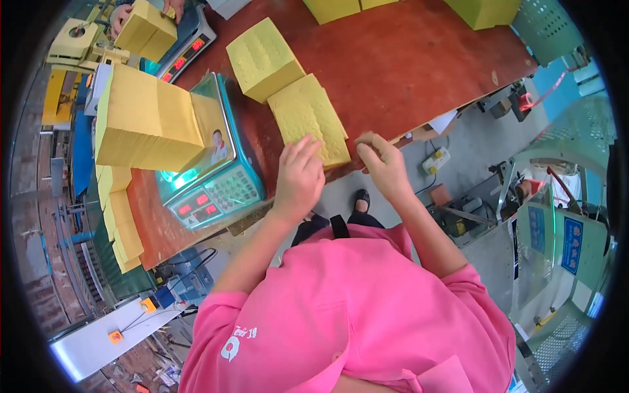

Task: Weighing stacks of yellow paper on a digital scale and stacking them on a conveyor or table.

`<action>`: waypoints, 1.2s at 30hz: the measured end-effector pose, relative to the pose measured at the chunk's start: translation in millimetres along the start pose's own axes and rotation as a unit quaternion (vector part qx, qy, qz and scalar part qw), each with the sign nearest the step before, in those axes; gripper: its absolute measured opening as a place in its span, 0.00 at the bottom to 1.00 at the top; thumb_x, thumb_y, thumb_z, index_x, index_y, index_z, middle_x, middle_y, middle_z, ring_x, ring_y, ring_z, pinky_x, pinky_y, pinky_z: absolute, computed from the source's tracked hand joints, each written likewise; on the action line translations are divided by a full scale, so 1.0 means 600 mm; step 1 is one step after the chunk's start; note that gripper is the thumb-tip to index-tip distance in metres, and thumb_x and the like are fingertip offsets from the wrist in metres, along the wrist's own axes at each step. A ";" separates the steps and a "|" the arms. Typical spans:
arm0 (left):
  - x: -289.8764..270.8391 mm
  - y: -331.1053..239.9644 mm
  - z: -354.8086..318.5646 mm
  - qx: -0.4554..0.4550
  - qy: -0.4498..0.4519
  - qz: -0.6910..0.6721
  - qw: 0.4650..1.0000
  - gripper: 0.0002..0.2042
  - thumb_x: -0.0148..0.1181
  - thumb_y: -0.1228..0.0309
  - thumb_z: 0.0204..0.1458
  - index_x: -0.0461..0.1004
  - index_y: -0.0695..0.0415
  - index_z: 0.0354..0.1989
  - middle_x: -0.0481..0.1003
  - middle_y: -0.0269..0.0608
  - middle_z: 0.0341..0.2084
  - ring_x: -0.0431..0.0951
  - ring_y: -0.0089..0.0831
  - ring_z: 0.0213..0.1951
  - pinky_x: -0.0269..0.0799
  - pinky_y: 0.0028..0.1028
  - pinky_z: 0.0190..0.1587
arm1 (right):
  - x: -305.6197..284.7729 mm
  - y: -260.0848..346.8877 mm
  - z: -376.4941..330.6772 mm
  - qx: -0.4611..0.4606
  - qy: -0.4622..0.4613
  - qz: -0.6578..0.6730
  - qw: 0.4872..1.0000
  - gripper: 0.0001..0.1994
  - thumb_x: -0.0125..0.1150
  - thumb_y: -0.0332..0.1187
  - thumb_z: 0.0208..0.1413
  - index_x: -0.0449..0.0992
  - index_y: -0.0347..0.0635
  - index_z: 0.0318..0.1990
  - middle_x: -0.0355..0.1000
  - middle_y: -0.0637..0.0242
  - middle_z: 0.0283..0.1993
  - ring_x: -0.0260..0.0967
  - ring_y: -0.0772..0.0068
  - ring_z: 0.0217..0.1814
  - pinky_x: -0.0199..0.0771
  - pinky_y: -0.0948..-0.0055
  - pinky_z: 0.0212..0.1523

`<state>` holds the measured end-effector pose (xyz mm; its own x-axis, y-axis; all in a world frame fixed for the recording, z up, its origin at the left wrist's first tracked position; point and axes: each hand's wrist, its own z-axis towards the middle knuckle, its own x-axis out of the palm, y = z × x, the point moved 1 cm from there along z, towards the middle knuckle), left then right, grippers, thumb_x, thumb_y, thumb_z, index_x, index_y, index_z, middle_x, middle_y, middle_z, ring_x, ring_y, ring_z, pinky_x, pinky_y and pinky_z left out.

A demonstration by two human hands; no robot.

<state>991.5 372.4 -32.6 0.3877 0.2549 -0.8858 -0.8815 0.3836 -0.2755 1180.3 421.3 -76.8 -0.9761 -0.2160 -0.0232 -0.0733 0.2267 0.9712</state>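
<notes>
My left hand [300, 175] is over the near end of a stack of yellow paper sheets [308, 108] with a bumpy, embossed top. Its fingers are loosely bent and apart, with nothing seen in them. Whether the fingertips touch the stack is unclear. Just off the stack's right corner, by the table edge, is my right hand [385, 164], fingers curled loosely, thumb apart, no object visible in it. A second embossed yellow stack [263, 57] adjoins the first on its far side. To the left, a tall yellow paper stack [147, 121] rests on a teal digital scale [219, 190] with lit red digits.
The red-brown table [393, 65] carries more yellow stacks [485, 12] at its far side. At upper left another person's hands [121, 19] hold a yellow block near a second scale [190, 49]. Machinery [550, 242] stands to the right; a power strip [436, 160] lies on the floor.
</notes>
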 end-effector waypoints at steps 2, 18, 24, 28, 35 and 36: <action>-0.009 -0.019 -0.017 0.002 0.001 0.003 1.000 0.06 0.61 0.81 0.43 0.72 0.62 0.30 0.74 0.48 0.50 0.69 0.49 0.59 0.63 0.48 0.61 | 0.006 0.007 -0.006 0.036 0.027 -0.007 0.999 0.11 0.56 0.31 0.59 0.76 0.33 0.44 0.76 0.64 0.31 0.73 0.77 0.30 0.74 0.76 0.31; -0.220 0.013 -0.073 -0.390 -0.154 -0.648 0.636 0.07 0.57 0.67 0.61 0.76 0.58 0.38 0.76 0.31 0.29 0.75 0.18 0.31 0.73 0.22 0.35 | 0.088 0.238 -0.121 -0.084 0.108 0.016 0.990 0.04 0.53 0.20 0.58 0.71 0.32 0.40 0.70 0.69 0.27 0.66 0.84 0.24 0.63 0.81 0.24; -0.482 0.157 -0.031 -0.291 -0.255 -0.423 0.820 0.10 0.58 0.65 0.59 0.74 0.58 0.30 0.72 0.26 0.21 0.70 0.14 0.24 0.67 0.20 0.28 | 0.280 0.436 -0.016 -0.356 0.154 -0.091 0.917 0.03 0.56 0.23 0.57 0.73 0.32 0.32 0.66 0.72 0.25 0.62 0.84 0.27 0.62 0.79 0.26; -0.606 0.307 0.025 -0.249 -0.269 -0.352 0.861 0.11 0.60 0.62 0.57 0.73 0.55 0.27 0.73 0.29 0.20 0.71 0.18 0.23 0.65 0.21 0.26 | 0.431 0.538 0.056 -0.325 0.193 0.075 0.923 0.16 0.59 0.25 0.56 0.72 0.29 0.51 0.70 0.69 0.25 0.63 0.82 0.23 0.62 0.79 0.24; -0.581 0.457 0.025 -0.361 -0.158 -0.373 0.840 0.10 0.62 0.61 0.55 0.73 0.52 0.26 0.74 0.30 0.20 0.70 0.19 0.20 0.61 0.21 0.23 | 0.503 0.527 0.131 -0.263 0.223 -0.039 0.938 0.25 0.62 0.25 0.54 0.66 0.29 0.60 0.72 0.68 0.27 0.65 0.82 0.27 0.65 0.81 0.29; -0.576 0.463 0.022 -0.363 -0.152 -0.383 0.836 0.10 0.61 0.62 0.55 0.73 0.52 0.26 0.74 0.30 0.20 0.70 0.19 0.20 0.61 0.20 0.23 | 0.508 0.523 0.128 -0.266 0.214 -0.043 0.939 0.25 0.62 0.25 0.54 0.66 0.29 0.60 0.72 0.68 0.27 0.66 0.82 0.28 0.66 0.80 0.30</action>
<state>616.4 402.5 201.8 0.8668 0.4367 -0.2407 -0.2320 -0.0741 -0.9699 844.3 499.6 202.4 -0.7911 -0.5999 -0.1195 0.0769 -0.2913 0.9536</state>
